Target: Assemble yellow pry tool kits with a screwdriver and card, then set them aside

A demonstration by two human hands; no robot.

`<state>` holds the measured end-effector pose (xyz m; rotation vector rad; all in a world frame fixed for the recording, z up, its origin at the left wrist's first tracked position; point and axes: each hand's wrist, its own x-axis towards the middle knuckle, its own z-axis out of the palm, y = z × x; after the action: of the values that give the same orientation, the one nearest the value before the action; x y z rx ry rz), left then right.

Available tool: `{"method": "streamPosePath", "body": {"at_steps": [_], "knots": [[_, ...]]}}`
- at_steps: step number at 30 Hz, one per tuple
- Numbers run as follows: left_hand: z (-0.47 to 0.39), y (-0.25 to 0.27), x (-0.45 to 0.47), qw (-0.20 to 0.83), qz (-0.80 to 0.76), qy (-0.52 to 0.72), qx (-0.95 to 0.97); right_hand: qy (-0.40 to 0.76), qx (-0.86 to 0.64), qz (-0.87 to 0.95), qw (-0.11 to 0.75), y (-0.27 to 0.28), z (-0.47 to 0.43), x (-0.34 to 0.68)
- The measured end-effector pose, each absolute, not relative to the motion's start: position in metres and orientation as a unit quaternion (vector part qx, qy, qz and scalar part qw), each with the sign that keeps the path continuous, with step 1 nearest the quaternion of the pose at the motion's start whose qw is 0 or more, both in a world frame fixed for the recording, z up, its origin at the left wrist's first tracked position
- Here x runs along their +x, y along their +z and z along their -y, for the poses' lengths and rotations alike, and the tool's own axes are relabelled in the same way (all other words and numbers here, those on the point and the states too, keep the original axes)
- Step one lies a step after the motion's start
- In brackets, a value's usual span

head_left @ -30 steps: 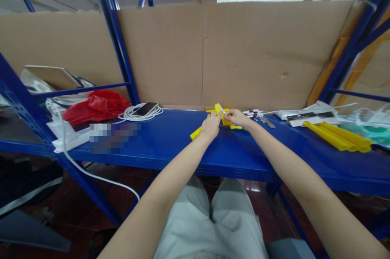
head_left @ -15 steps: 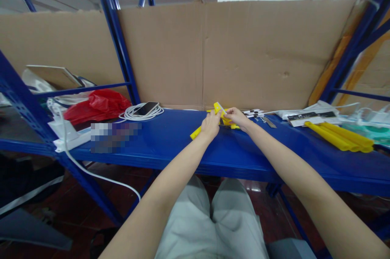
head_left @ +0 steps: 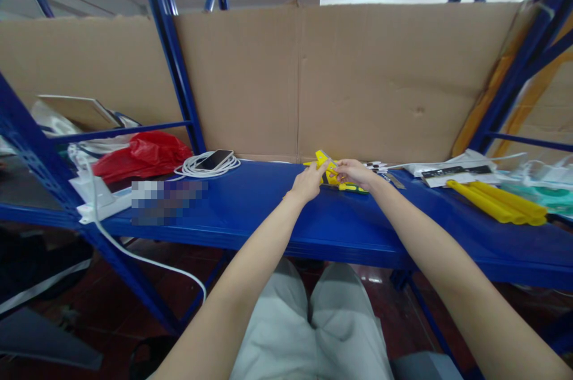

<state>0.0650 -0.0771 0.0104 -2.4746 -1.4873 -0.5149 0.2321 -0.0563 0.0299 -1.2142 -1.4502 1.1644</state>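
Near the back of the blue shelf, my left hand [head_left: 308, 182] is closed around a yellow plastic tool [head_left: 321, 157] whose wide, flat end sticks up past the fingers. Its handle is mostly hidden by the hand. My right hand [head_left: 356, 172] is closed, thumb and fingertips pinching at the right side of the same tool; whether a small part is also between them is too small to tell. Just below the right hand lies a yellow tool with dark green parts [head_left: 353, 188]. More yellow shows on the shelf behind both hands, partly covered.
Several yellow tubes [head_left: 499, 202] lie to the right, before a white and black packet [head_left: 461, 175]. Small white pieces and a flat metal strip [head_left: 396, 180] are right of my hands. At left are a coiled white cable [head_left: 206, 172], a phone [head_left: 215, 159] and a red bag [head_left: 145, 155].
The yellow tool has turned in my hands, so its handle no longer shows at lower left. A whitish strip by my right fingers is no longer visible. My right hand has shifted slightly right.
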Motion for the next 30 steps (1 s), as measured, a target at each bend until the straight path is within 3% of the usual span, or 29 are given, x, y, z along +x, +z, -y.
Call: {"method": "streamPosePath", "body": {"at_steps": [23, 27, 30], "knots": [[0.080, 0.010, 0.066, 0.088, 0.488, -0.143, -0.856, 0.455, -0.504, 0.592, 0.434, 0.028, 0.055, 0.242], [0.078, 0.010, 0.065, 0.062, 0.482, -0.182, -0.855, 0.473, -0.476, 0.587, 0.453, 0.031, 0.051, 0.251], [0.075, 0.009, 0.066, 0.006, 0.473, -0.263, -0.841, 0.408, -0.507, 0.571, 0.501, 0.033, 0.044, 0.277]]}}
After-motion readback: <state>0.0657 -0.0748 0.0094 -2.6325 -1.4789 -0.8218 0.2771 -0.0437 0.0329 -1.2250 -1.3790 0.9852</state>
